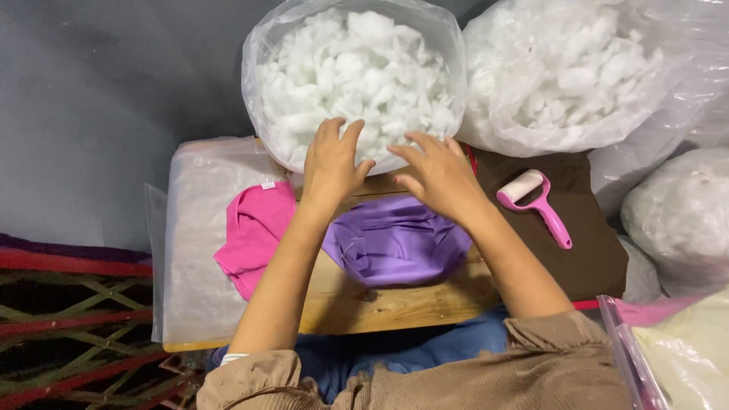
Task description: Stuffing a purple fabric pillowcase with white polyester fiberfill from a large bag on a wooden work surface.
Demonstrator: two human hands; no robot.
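Observation:
My left hand [332, 163] and my right hand [437, 173] reach forward side by side, fingers spread, against the near wall of a clear plastic bag [262, 91] full of white fluffy stuffing [357, 68]. Neither hand holds anything. Just below my hands a purple fabric piece [395, 243] lies on a wooden board [395, 304]. A pink fabric piece [254, 235] lies to its left, near my left forearm.
A second clear bag of white stuffing [577, 68] stands at the back right. A pink lint roller [535, 203] rests on brown cloth [592, 258]. Clear plastic sheeting [194, 250] covers the board's left end. More filled bags [680, 220] crowd the right side.

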